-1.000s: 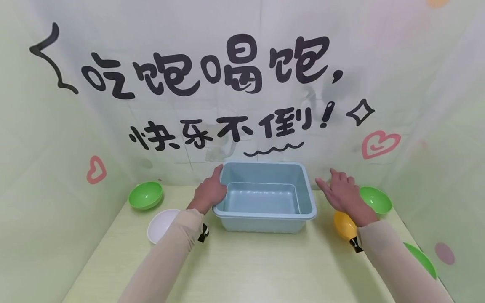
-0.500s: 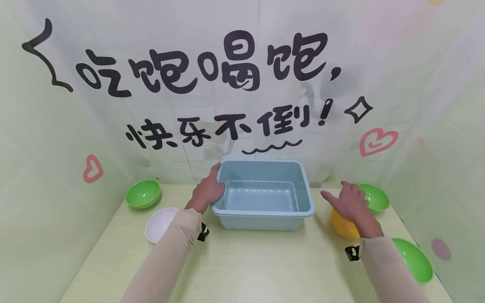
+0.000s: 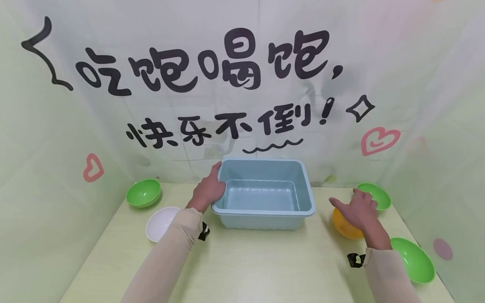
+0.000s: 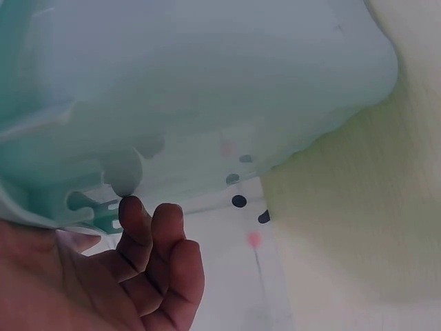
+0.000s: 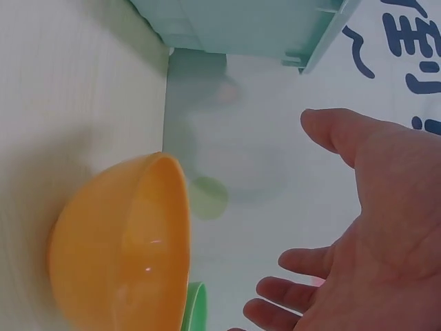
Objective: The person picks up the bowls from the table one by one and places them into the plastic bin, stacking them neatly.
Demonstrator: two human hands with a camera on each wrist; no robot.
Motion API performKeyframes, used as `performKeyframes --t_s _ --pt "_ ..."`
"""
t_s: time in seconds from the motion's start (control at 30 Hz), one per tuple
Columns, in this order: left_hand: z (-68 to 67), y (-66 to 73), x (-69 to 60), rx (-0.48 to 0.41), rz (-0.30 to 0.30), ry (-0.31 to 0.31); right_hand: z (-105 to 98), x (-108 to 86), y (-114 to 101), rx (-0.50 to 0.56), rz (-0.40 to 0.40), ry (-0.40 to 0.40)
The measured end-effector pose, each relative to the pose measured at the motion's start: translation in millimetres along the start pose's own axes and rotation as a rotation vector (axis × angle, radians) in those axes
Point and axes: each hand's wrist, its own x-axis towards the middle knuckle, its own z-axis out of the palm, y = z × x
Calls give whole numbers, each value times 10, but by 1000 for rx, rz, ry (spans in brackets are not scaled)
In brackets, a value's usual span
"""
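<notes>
A light blue basin [image 3: 265, 221] stands upright at the back of the table. At its left rim my left hand [image 3: 207, 191] grips the edge; in the left wrist view the curled fingers of that hand [image 4: 141, 276] lie under the rim, by the basin's outer wall [image 4: 207, 89]. Spread and holding nothing, my right hand [image 3: 362, 210] hovers over an orange bowl [image 3: 344, 226]. The right wrist view shows the orange bowl [image 5: 103, 241] apart from the hand [image 5: 386, 227], with the basin [image 5: 248, 24] above them in the picture.
Green bowls stand at the back left [image 3: 144, 193], at the back right [image 3: 382, 197] and at the right edge [image 3: 414, 261]. A white bowl [image 3: 161, 223] sits partly behind my left sleeve. A printed curtain [image 3: 257, 97] hangs behind the table [image 3: 242, 269].
My right hand has moved right and toward me, away from the basin and over the orange bowl. My left hand and the basin have stayed in place.
</notes>
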Motion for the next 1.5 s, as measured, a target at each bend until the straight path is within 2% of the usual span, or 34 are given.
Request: performKeyframes --t_s 0.17,0.4,0.63,0.9,1.13,1.5 --pt "3 5 -1 1 -7 3 29 -39 44 -10 36 12" --pt "9 2 23 -4 -14 1 73 -92 102 62 107 -11" --pt "17 25 3 1 -6 -1 129 -150 212 75 170 -32" --pt "4 46 -11 -1 -7 -7 249 -134 327 97 162 -3" --pt "-41 18 -35 -22 -27 -2 397 -87 308 103 162 18" --pt "21 7 14 -49 -17 2 442 -111 373 108 195 21"
